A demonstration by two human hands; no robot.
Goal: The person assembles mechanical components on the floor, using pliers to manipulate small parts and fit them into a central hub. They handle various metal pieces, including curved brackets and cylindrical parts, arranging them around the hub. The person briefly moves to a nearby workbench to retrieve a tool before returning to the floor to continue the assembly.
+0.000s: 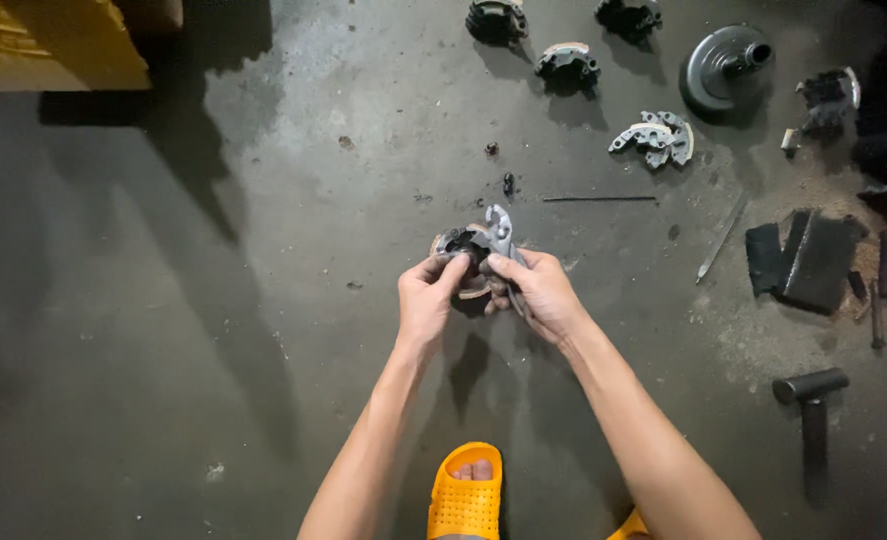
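Note:
My left hand [427, 297] grips a dark, curved metal shoe-like part [459, 243] with a pale lining, held above the concrete floor. My right hand [536, 290] is closed around the handles of grey metal pliers [500, 232], whose jaws point up and away and rest against the top of the part. Both hands meet at the middle of the view, forearms reaching in from the bottom.
Similar shoe parts [655, 138] lie at the back, beside a dark bell-shaped housing [726, 66]. A thin rod [599, 199], a file-like tool [722, 237], black blocks [814, 258] and a hammer [812, 395] lie to the right. An orange sandal [467, 495] is below; a yellow box [54, 42] sits top left.

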